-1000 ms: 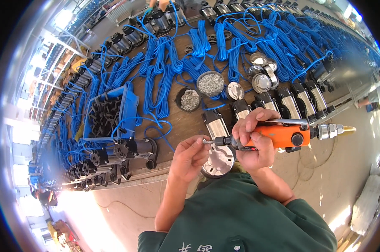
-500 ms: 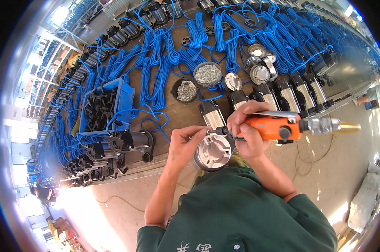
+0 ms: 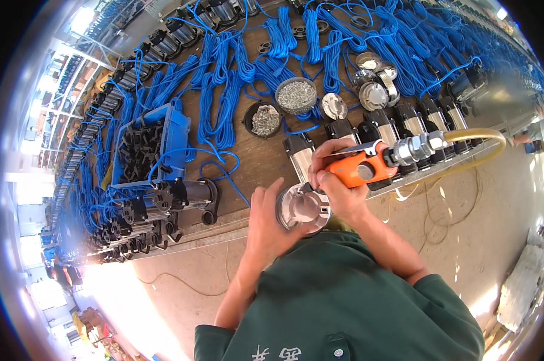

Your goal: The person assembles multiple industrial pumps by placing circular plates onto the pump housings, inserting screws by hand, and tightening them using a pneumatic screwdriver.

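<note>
In my right hand is an orange pneumatic screwdriver, with my fingers wrapped round its body and a yellowish hose running from its rear. The tool's black tip points left, at the upper rim of a round silver metal pump housing. My left hand curves round the left and lower side of that housing, thumb along the near rim and fingers on the far side. The housing's slotted end faces up. Whether a screw sits under the tip is too small to tell.
Screws fill two round bowls on the workbench. A blue crate of black parts stands left. Silver-and-black pumps line the near edge, with coiled blue cables behind. Loose metal end covers lie right of the bowls.
My left hand has gone from pinching near the tool's tip to gripping the housing's side. The screwdriver has shifted left and tilted, its tip now over the housing's rim; the hose swings into view.
</note>
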The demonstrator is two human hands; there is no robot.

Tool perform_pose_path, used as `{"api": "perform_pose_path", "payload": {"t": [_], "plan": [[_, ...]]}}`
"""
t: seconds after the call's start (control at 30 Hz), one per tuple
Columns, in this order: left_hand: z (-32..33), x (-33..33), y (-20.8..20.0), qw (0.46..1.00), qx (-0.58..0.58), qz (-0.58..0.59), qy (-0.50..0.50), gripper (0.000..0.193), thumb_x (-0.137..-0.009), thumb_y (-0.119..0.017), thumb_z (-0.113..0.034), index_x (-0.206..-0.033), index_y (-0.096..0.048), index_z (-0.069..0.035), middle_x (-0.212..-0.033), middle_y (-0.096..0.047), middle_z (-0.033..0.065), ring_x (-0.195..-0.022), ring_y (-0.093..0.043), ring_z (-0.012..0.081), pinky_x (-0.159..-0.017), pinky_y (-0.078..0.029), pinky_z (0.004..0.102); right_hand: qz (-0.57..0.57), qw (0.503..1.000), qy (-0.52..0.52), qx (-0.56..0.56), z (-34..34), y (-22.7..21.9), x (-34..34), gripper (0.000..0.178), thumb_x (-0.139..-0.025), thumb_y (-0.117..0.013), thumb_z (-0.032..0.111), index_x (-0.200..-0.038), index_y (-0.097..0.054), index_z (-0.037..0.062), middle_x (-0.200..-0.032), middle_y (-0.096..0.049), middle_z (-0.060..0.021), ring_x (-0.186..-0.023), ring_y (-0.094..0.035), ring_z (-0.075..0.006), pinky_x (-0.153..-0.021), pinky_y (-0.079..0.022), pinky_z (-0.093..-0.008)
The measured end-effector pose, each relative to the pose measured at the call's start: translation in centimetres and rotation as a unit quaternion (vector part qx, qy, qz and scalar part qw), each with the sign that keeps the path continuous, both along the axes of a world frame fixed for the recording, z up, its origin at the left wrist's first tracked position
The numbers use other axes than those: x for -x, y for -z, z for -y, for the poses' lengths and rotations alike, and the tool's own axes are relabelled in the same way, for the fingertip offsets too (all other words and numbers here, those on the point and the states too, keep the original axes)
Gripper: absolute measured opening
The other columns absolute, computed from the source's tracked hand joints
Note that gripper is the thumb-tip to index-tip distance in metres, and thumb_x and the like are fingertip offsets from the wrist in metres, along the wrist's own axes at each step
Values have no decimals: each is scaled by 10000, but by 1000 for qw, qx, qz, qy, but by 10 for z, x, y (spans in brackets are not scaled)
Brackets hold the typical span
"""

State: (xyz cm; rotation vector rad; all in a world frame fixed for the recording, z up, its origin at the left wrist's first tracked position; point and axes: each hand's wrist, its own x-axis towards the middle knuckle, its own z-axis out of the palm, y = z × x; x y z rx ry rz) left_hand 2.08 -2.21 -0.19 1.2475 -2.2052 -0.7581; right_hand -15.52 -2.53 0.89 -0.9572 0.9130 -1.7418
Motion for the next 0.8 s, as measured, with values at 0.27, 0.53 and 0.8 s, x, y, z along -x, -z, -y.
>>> {"api": "perform_pose_path", "payload": {"t": [0.27, 0.53, 0.8], "plan": [[-26, 7, 21, 999, -33, -2, -42, 991, -504, -906, -242, -1320, -397, -6, -1070, -415, 173, -977, -422, 346, -846, -407, 440, -9, 997, -71, -21, 5, -3, -6, 224, -739, -568, -25, -959, -539, 5, -816, -586, -45, -737, -575, -97, -659, -483, -253], [-25, 9, 17, 998, -29, -18, -44, 963, -494, -898, -208, -1305, -420, -3, -1050, -464, 164, -949, -452, 338, -826, -428, 434, 6, 998, -47, 28, 10, 4, -11, 176, -714, -587, -29, -884, -558, 5, -757, -587, -43, -686, -568, -105, -613, -482, -262], [-24, 7, 21, 999, -18, -9, -33, 978, -489, -901, -194, -1313, -409, -4, -1037, -468, 159, -936, -462, 333, -811, -436, 423, -14, 999, -38, 11, 12, 6, -14, 176, -716, -576, -40, -881, -547, 12, -768, -594, -52, -670, -569, -106, -602, -482, -254]]}}
